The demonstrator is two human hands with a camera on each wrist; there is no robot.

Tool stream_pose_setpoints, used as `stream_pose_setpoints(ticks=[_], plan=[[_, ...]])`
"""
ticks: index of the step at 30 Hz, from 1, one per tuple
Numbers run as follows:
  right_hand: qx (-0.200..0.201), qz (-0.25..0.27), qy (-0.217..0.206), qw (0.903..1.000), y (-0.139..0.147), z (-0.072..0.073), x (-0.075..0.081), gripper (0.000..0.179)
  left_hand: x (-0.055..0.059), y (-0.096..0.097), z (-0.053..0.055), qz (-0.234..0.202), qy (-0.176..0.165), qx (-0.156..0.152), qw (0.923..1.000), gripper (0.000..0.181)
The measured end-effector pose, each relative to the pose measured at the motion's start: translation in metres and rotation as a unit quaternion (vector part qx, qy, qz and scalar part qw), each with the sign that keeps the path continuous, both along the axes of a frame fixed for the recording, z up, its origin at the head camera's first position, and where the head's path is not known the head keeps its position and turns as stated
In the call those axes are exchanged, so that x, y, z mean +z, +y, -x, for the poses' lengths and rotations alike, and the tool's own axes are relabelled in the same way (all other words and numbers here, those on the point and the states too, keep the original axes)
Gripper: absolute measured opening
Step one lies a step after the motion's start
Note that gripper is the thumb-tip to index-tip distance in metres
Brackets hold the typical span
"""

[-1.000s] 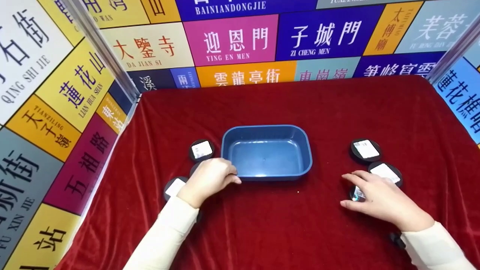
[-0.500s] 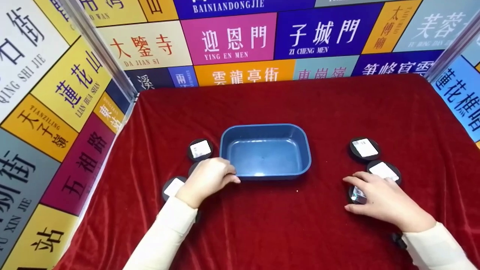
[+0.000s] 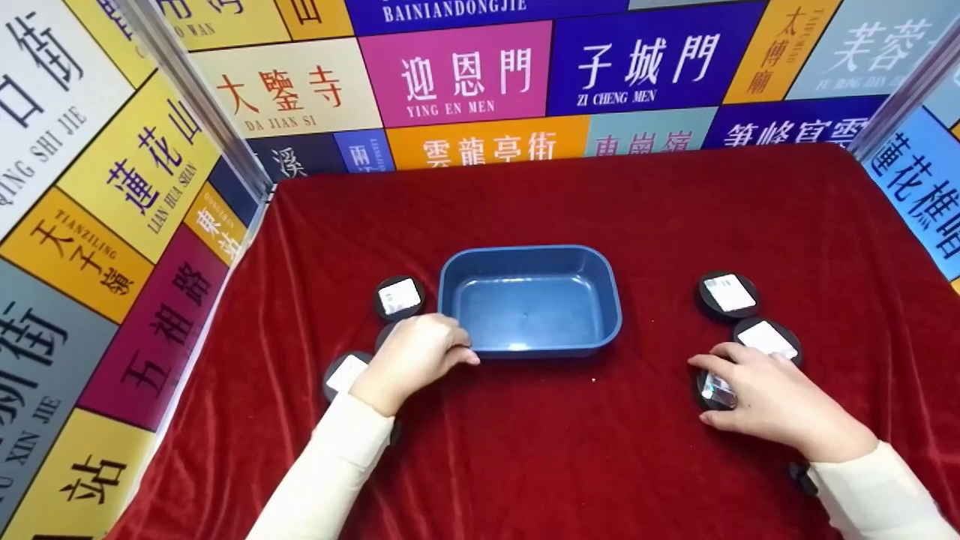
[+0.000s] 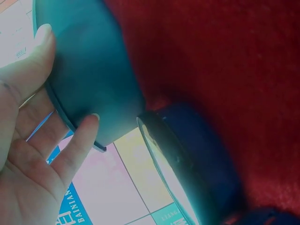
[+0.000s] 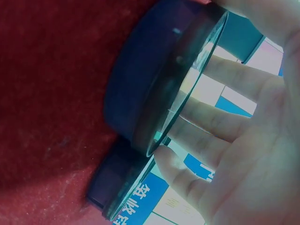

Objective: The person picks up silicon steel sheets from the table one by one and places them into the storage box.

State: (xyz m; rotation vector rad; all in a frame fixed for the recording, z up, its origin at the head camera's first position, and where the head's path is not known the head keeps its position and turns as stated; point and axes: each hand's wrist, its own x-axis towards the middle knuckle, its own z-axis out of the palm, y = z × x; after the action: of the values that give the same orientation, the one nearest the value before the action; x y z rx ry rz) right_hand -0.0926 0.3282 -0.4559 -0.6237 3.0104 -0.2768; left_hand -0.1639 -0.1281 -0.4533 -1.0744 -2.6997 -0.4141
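My left hand is at the front left corner of a blue plastic box. In the left wrist view its thumb lies against the box's outer wall, while other fingers pass behind the rim, so it holds the rim. My right hand arches over a round black container with a label on top. Thumb and fingers spread to opposite sides of its lid edge, the thumb right at the rim. Much of this container is hidden under the hand in the head view.
Two more labelled black containers stand on the right, a far one and a nearer one. On the left are one behind, one in front, and another mostly hidden by the left hand. Red cloth covers the table; printed panels enclose it.
My right thumb and fingers have drawn closer in around the black container. The left hand stays at the box corner. The head view has shifted slightly.
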Motion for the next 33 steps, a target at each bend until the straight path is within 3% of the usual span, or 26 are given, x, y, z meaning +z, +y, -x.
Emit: stream_pose_setpoints(ticks=[21,33], plan=[[0.028,-0.018,0.029,0.9990,-0.003,0.003,0.003,0.062,0.001,0.000,-0.001,-0.003,-0.005,0.003,1.0000,0.019],[0.020,-0.018,0.006,0.9996,-0.009,0.007,0.010,0.063,0.003,0.003,-0.002,0.004,-0.011,0.006,0.9999,0.021]])
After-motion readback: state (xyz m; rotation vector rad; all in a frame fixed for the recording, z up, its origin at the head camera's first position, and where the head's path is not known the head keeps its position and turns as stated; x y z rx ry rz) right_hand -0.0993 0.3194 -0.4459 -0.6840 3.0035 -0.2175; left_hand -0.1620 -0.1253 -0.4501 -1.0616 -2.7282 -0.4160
